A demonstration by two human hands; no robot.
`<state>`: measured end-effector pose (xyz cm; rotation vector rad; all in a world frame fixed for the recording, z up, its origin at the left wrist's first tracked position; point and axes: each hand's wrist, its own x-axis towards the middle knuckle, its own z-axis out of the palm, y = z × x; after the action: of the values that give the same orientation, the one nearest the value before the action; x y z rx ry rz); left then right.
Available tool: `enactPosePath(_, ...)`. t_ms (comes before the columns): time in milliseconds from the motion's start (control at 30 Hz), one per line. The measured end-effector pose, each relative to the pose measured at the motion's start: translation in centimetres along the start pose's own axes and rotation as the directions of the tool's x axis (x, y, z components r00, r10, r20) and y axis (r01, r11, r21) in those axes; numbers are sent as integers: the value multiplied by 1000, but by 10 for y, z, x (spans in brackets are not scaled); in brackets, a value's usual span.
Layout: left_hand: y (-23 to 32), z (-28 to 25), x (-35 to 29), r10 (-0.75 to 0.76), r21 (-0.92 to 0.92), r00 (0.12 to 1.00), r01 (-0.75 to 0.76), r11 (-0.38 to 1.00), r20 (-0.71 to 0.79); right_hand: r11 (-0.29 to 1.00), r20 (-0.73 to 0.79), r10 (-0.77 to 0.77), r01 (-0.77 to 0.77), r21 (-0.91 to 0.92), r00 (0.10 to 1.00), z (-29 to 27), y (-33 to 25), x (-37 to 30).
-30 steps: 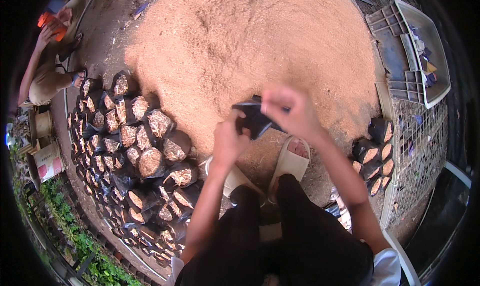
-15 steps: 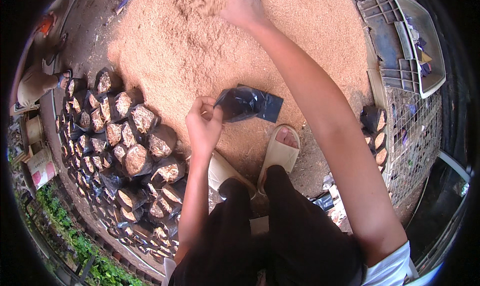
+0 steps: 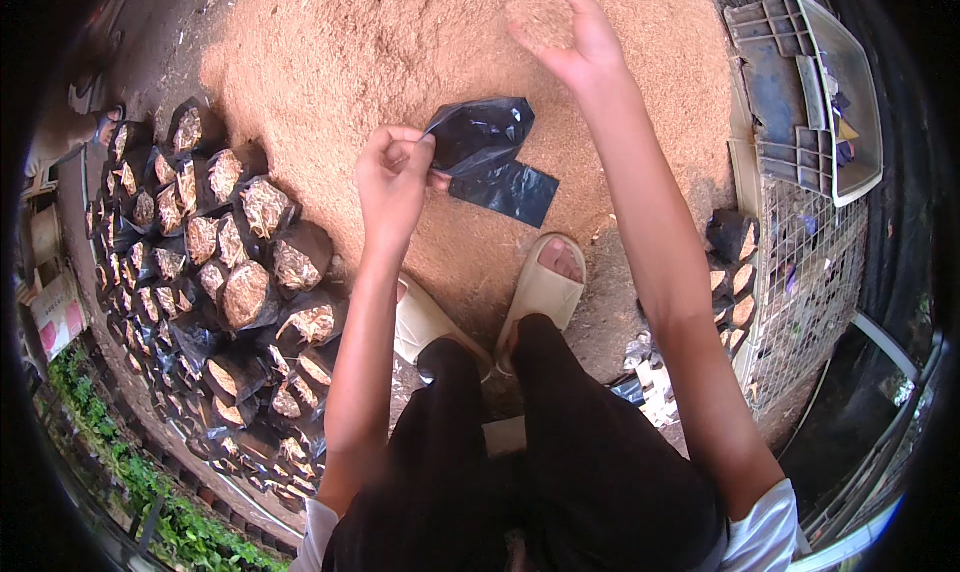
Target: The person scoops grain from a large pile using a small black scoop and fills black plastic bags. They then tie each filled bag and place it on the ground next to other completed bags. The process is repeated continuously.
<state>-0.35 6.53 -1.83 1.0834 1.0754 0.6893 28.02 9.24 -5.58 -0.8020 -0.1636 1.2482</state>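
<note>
Dirt floor [image 3: 607, 307], big sawdust heap [image 3: 420, 47] up front; filled bags [image 3: 246, 294] packed on L, a few also on R nr wire mesh [image 3: 810, 282] & plastic crate [image 3: 866, 142]. L hand [image 3: 393, 175] pinches rim of black bag [image 3: 488, 152], which hangs just R of it, mouth agape, over heap's near edge. R hand [image 3: 572, 34], beyond bag, half-curled, sawdust betw. thumb & fingers; can't tell if gripped.

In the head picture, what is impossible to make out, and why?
Head view:
Black bag: inside bottom, hidden by its folds.
Right hand: exact load, blurred against the tan heap.
Tan heap: far end, cut off by upper edge.
Other person: upper body, lost in dark rim.
</note>
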Motion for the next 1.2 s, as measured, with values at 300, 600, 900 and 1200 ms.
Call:
enactPosePath(300,-3,12,9,-21,116,1000,23,993,-20,959,8,102,-96,-267,995,69,-12,-97)
enactPosePath(600,-13,6,21,11,174,1000,-11,985,1,239,72,218,18,-971,973,74,47,-99)
enactPosePath(900,-12,11,10,38,270,999,-30,962,-23,-340,429,223,482,-807,875,60,62,-101)
enactPosePath(1200,-19,-1,11,-38,176,994,55,983,-103,-47,231,-74,228,-972,970,77,2,-65)
